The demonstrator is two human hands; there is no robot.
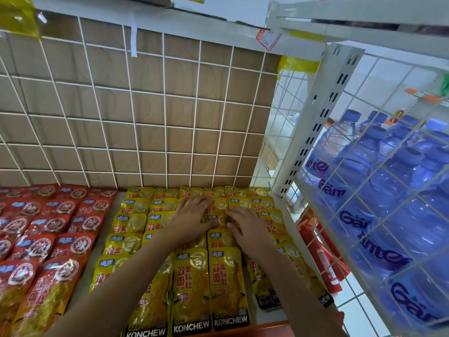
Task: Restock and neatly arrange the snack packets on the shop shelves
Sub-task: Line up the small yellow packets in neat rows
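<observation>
Far in front of me a white wire grid (165,93) stands against brown cardboard (182,76). To my right, past a slotted white post (315,127), blue water bottles (379,171) are stacked close together. A red price tag (268,39) hangs far above.

Head view, looking down onto a shop shelf (97,251). L: red packets (48,239) in overlapping rows. Centre to R: yellow packets (192,283), same layout, front ones marked KONCHEW; a bare strip of shelf separates the two blocks. Left hand (192,212) lies flat on the rear yellow rows, fingers (194,200) straight. Right hand (245,227) is just beside it, fingers (237,211) bent down onto a packet; pinch or mere touch not discernible. Back: white wire grid (165,117) w/ brown cardboard (150,127) behind. R: slotted upright (323,122), then mesh w/ water bottles (379,171) behind. Top: price tag (268,40) on the upper shelf edge
</observation>
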